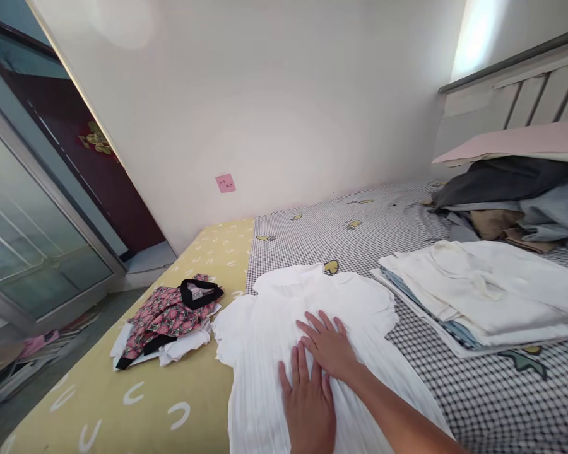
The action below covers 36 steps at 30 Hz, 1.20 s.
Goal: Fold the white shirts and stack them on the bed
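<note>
A white short-sleeved blouse (260, 340) lies spread on the bed, collar toward the wall and sleeves out to both sides. Its lower end runs out of the bottom of the view. My left hand (308, 400) rests flat on the middle of the blouse, fingers stretched toward the collar. Just above and to the right, my right hand (330, 347) presses flat on the cloth with fingers spread. The two hands touch or nearly touch. Neither holds anything.
To the left lies a crumpled pink floral garment (170, 315) with black trim, on white cloth. A stack of folded clothes (492, 296) sits on the right. Behind it are dark and grey clothes (511, 183) under a pink board (525, 142). A wall (312, 113) bounds the bed.
</note>
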Motion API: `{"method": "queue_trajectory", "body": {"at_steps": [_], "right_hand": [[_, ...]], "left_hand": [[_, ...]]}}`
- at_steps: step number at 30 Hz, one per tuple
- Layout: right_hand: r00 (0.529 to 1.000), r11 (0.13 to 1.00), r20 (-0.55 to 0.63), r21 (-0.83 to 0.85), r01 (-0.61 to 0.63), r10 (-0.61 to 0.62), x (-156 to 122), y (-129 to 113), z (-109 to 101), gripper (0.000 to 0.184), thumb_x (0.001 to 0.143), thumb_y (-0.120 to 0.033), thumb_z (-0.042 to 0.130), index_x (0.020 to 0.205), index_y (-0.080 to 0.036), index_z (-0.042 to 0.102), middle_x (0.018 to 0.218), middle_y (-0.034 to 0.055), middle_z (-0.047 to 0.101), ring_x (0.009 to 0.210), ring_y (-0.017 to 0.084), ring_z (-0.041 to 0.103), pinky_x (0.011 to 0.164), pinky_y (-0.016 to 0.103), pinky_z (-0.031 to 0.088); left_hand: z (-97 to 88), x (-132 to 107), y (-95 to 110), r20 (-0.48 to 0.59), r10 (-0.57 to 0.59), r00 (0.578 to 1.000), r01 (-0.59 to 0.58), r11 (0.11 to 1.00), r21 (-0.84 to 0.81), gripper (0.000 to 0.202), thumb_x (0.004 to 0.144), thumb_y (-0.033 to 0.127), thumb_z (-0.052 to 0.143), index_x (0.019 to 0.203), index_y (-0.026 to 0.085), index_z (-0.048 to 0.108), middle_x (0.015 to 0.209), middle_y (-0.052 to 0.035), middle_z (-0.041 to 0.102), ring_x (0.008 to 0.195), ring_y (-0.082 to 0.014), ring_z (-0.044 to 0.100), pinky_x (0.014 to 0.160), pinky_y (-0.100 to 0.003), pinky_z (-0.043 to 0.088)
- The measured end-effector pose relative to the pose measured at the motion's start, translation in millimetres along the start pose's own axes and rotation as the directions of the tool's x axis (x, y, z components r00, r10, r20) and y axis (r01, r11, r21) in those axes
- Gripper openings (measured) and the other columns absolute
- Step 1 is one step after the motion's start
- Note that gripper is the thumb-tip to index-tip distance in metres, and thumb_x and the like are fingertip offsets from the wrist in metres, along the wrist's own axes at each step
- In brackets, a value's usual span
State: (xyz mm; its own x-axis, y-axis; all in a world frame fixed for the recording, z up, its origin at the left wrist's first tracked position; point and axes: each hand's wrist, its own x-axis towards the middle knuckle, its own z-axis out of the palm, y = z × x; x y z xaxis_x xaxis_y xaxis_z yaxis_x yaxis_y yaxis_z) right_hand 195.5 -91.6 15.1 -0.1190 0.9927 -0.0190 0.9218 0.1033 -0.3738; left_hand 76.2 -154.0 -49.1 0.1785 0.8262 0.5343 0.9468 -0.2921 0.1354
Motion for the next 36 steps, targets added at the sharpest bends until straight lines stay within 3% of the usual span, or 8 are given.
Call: {"method": "queue_trajectory", "body": {"at_steps": [4,18,21,24,27,29,32,36], "right_hand": [[0.998,0.999,0.047,-0.014,-0.037,0.038,9,4,3,0.054,0.104,-0.051,0.025,0.157,-0.047,0.035,0.172,-0.0095,0.019,0.159,0.026,0.01,0.125,0.058,0.007],[0.99,0.981,-0.011,-0.133,-0.139,0.139,44,3,11,0.056,0.104,-0.056,0.025,0.159,-0.048,0.029,0.174,-0.0025,0.014,0.159,0.031,0.007,0.123,0.062,0.006],[0.991,0.982,-0.03,-0.134,-0.13,0.127,41,3,11,0.056,0.104,-0.055,0.025,0.159,-0.048,0.029,0.174,-0.0031,0.016,0.159,0.03,0.009,0.123,0.061,0.008],[0.991,0.982,-0.059,-0.137,-0.13,0.122,38,3,14,0.056,0.104,-0.055,0.026,0.159,-0.046,0.031,0.173,-0.0025,0.02,0.159,0.031,0.012,0.123,0.062,0.01],[0.989,0.985,-0.118,-0.134,-0.107,0.091,40,7,22,0.056,0.104,-0.057,0.026,0.158,-0.046,0.035,0.172,-0.0013,0.024,0.158,0.032,0.016,0.123,0.064,0.011],[0.985,0.987,-0.155,-0.129,-0.096,0.076,41,10,27,0.056,0.103,-0.059,0.026,0.157,-0.046,0.037,0.171,-0.0015,0.027,0.157,0.032,0.018,0.122,0.065,0.012],[0.981,0.986,-0.176,-0.13,-0.103,0.079,43,11,30,0.056,0.103,-0.06,0.027,0.156,-0.046,0.038,0.17,-0.0026,0.028,0.157,0.033,0.02,0.122,0.065,0.013],[0.979,0.985,-0.184,-0.129,-0.117,0.093,43,9,29,0.054,0.103,-0.057,0.031,0.155,-0.047,0.039,0.17,-0.003,0.029,0.157,0.032,0.021,0.123,0.063,0.013]], "left_hand": [[-5.2,0,4,0.107,-0.034,0.994,0.04,0.998,-0.055,0.048,0.102,0.046,0.04,0.149,0.039,0.049,0.161,-0.0027,0.045,0.149,-0.0282,0.043,0.124,-0.062,0.033],[-4.3,-4,10,0.107,-0.01,0.994,0.02,0.996,-0.087,0.056,0.103,0.048,0.037,0.157,0.034,0.035,0.163,-0.0079,0.041,0.149,-0.0314,0.041,0.117,-0.068,0.041],[-12.4,3,6,0.161,0.011,0.987,0.008,0.993,-0.12,0.057,0.101,0.054,0.039,0.154,0.034,0.041,0.161,-0.008,0.043,0.148,-0.0333,0.042,0.116,-0.067,0.041],[-36.0,33,-19,0.269,0.026,0.963,0.029,0.98,-0.199,0.045,0.103,0.047,0.033,0.126,0.036,0.071,0.141,-0.006,0.067,0.128,-0.029,0.064,0.106,-0.054,0.051],[-63.5,82,-67,0.287,-0.149,0.946,0.182,0.979,-0.091,0.063,0.105,0.034,0.02,0.092,0.023,0.081,0.094,-0.0107,0.082,0.092,-0.0245,0.075,0.092,-0.044,0.056],[-73.2,117,-105,0.195,-0.189,0.962,0.201,0.979,-0.043,0.056,0.104,0.025,0.021,0.119,0.016,0.073,0.125,-0.0165,0.075,0.121,-0.0282,0.067,0.111,-0.051,0.044],[-69.0,155,-154,0.088,-0.191,0.978,0.185,0.98,0.066,0.053,0.099,0.015,0.028,0.146,0.022,0.054,0.161,-0.0123,0.046,0.148,-0.0256,0.043,0.124,-0.051,0.027],[-50.5,171,-189,0.238,-0.361,0.902,0.326,0.929,0.175,0.058,0.092,0.027,0.052,0.149,0.022,0.046,0.152,-0.0151,0.056,0.14,-0.0304,0.052,0.114,-0.048,0.04]]}}
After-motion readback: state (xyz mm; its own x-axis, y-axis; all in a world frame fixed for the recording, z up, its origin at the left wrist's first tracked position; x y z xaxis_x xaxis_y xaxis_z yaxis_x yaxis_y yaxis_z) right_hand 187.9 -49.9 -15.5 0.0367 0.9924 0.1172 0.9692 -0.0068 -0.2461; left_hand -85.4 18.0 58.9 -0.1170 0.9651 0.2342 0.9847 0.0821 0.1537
